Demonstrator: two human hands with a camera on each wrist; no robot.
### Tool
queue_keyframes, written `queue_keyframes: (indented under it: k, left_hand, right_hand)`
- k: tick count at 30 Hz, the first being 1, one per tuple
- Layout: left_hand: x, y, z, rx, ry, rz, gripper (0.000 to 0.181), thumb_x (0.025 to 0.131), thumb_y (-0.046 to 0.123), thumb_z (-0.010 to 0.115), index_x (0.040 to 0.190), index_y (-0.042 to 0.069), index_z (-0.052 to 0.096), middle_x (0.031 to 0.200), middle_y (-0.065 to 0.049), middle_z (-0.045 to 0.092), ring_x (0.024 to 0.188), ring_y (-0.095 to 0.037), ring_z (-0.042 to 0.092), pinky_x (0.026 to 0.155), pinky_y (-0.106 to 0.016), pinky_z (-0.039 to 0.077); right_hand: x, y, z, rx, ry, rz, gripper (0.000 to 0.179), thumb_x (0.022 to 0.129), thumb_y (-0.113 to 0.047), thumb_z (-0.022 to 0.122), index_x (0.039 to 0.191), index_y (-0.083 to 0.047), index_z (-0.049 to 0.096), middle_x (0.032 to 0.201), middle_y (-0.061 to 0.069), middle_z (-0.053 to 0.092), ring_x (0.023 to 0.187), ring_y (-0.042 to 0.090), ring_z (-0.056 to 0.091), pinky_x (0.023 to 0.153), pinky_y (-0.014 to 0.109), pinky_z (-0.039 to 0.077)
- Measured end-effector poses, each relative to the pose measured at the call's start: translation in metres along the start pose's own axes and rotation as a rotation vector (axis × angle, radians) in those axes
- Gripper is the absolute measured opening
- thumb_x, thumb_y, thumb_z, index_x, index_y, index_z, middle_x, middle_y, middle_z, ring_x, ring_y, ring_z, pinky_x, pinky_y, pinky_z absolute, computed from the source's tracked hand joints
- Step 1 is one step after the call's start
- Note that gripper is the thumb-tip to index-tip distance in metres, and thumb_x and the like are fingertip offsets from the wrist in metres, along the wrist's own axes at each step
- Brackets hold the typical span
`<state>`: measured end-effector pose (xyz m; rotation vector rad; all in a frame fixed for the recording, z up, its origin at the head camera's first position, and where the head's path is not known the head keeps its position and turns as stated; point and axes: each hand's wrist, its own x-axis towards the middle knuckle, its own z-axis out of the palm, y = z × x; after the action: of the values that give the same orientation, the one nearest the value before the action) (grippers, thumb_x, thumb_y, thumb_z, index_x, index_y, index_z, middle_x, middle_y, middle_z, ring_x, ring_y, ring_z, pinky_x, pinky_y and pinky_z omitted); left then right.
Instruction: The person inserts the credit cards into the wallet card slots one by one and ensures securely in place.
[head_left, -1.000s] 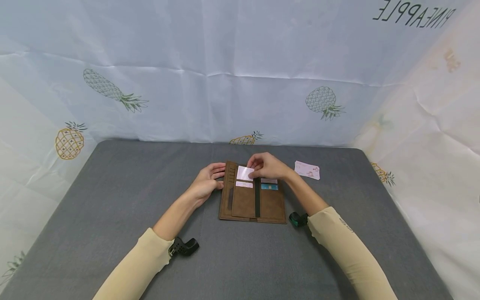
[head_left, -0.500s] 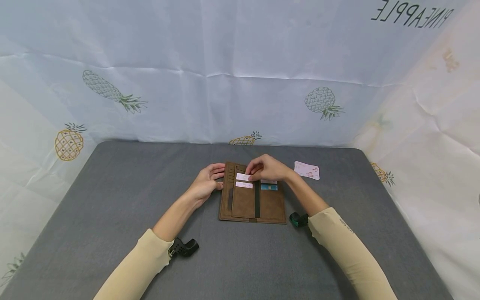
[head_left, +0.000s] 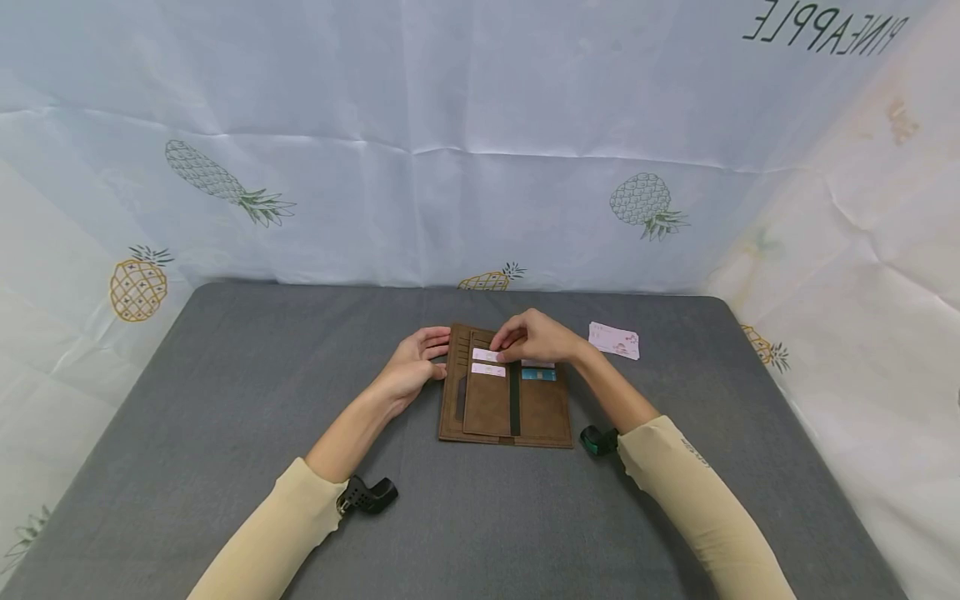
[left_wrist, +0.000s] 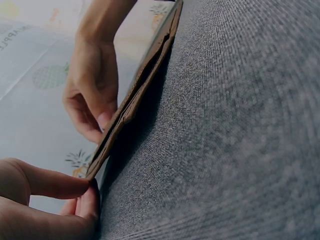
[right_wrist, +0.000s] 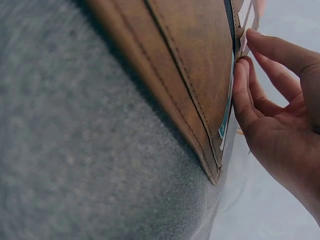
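A brown wallet (head_left: pixel 487 412) lies unfolded on the grey table, with a dark band down its middle. At its left edge my left hand (head_left: pixel 405 365) pinches the leather between thumb and fingers, plain in the left wrist view. My right hand (head_left: pixel 538 337) reaches over the top of the wallet and pinches a pink card (head_left: pixel 484 355) seated in the upper left slot. One more pink card (head_left: pixel 488 370) shows in the slot below. On the right panel, a blue card (head_left: pixel 538 375) sits under a pale card (head_left: pixel 537 362), partly covered by the hand.
A small stack of pink cards (head_left: pixel 615 341) lies on the table (head_left: pixel 480 525) right of the wallet. Behind the table hangs a white cloth (head_left: pixel 420 217) printed with pineapples. Each wrist carries a black camera mount (head_left: pixel 367 495).
The upper left pink card has slid down into its slot, so only a strip shows now. My right hand has shifted slightly down and left with it; the left hand stays put.
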<state>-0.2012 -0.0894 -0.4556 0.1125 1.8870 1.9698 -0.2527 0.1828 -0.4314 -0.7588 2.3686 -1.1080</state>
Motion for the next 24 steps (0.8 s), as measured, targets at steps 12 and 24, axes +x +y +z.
queue_keyframes:
  k: [12,24]
  left_hand:
    - [0.000,0.000,0.001,0.006,0.002,-0.007,0.082,0.089,-0.029,0.048,0.165,-0.003,0.032,0.172,-0.023,0.035,0.160,-0.039,0.036,0.119,-0.050,0.042]
    - [0.001,0.000,0.000,0.014,-0.001,-0.006,0.081,0.090,-0.028,0.048,0.165,-0.002,0.032,0.173,-0.021,0.033,0.161,-0.039,0.034,0.117,-0.049,0.043]
  right_hand:
    - [-0.017,0.007,-0.012,0.063,0.130,-0.038,0.020,0.101,-0.004,0.074,0.119,0.002,0.079,0.115,0.022,0.079,0.100,0.018,0.078,0.089,0.028,0.063]
    - [-0.059,0.026,-0.055,0.056,0.274,0.076,0.031,0.102,-0.010,0.076,0.127,0.006,0.073,0.119,0.019,0.076,0.103,0.025,0.077,0.095,0.046,0.063]
